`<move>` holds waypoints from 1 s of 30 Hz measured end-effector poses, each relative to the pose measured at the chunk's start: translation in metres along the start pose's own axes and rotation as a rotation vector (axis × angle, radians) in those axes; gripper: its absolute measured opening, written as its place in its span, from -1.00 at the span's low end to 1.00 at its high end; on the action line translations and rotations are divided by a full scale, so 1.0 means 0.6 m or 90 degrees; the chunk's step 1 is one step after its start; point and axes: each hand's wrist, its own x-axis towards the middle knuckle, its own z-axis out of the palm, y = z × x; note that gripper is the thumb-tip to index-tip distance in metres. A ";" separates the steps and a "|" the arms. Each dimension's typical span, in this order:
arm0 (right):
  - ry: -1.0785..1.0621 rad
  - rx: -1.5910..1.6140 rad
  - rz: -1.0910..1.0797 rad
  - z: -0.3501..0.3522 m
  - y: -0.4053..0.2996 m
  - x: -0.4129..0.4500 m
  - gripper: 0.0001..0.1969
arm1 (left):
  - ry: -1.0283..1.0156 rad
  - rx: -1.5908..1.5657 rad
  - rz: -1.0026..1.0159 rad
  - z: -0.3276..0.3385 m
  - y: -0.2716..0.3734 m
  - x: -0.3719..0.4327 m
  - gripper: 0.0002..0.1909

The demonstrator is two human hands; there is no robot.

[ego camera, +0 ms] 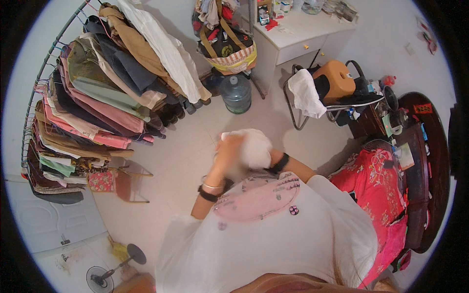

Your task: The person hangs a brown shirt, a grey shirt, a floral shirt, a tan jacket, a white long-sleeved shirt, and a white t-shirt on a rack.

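Observation:
A bundled white cloth (254, 146) is held up before my chest. My left hand (230, 152) grips its left side, and blur softens the fingers. A bangle and a black band circle that wrist. From the right, my right forearm (293, 166) with a black band reaches to the cloth. The cloth covers my right hand, so its fingers are hidden. Whether that hand is inside or behind the cloth I cannot tell. Just below both wrists is the printed front of my white shirt (263, 238).
Clothes (106, 91) hang on a curved rack at left, near a folding chair (128, 183). Ahead stand a large water bottle (235, 95) and a white desk (293, 31). An orange stool (333, 82) sits on a chair at right, near a red-covered bed (381, 190). A fan (100, 278) stands lower left.

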 end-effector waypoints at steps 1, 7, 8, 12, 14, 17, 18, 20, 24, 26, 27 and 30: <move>0.006 0.001 -0.006 -0.005 -0.013 0.000 -0.77 | 0.197 -0.245 -0.013 -0.034 -0.033 0.012 -0.69; 0.085 -0.044 -0.038 -0.081 -0.114 -0.093 -0.77 | 0.354 -0.514 0.073 -0.132 -0.024 0.031 -0.73; 0.089 -0.044 -0.033 -0.104 -0.122 -0.112 -0.77 | 0.310 -0.588 0.089 -0.127 -0.009 0.033 -0.73; -0.180 -0.505 0.132 -0.137 -0.149 -0.143 -0.77 | 0.106 -0.602 0.056 -0.099 0.022 0.063 -0.78; -0.111 -0.748 0.073 -0.111 -0.177 -0.131 -0.76 | -0.059 -0.454 0.050 -0.086 0.045 0.070 -0.76; 0.109 -0.617 -0.105 -0.047 -0.209 -0.076 -0.74 | -0.239 -0.317 0.014 -0.078 0.069 0.080 -0.75; 0.111 -0.569 -0.199 -0.017 -0.219 -0.056 -0.72 | -0.242 -0.249 0.002 -0.074 0.076 0.078 -0.73; -0.015 -0.726 -0.526 0.010 -0.202 0.006 -0.71 | -0.307 -0.190 0.004 -0.070 0.101 0.064 -0.71; -0.188 -0.692 -0.406 0.029 -0.111 0.106 -0.68 | -0.429 -0.119 0.014 -0.080 0.120 0.026 -0.68; -0.218 -0.741 -0.371 0.006 -0.065 0.143 -0.67 | -0.491 -0.035 -0.075 -0.107 0.120 0.003 -0.58; -0.063 -0.676 -0.472 -0.011 -0.042 0.162 -0.68 | -0.485 -0.033 -0.076 -0.119 0.115 -0.013 -0.58; 0.141 -0.511 -0.543 -0.020 -0.040 0.176 -0.70 | -0.146 -0.129 0.192 -0.164 0.080 -0.061 -0.61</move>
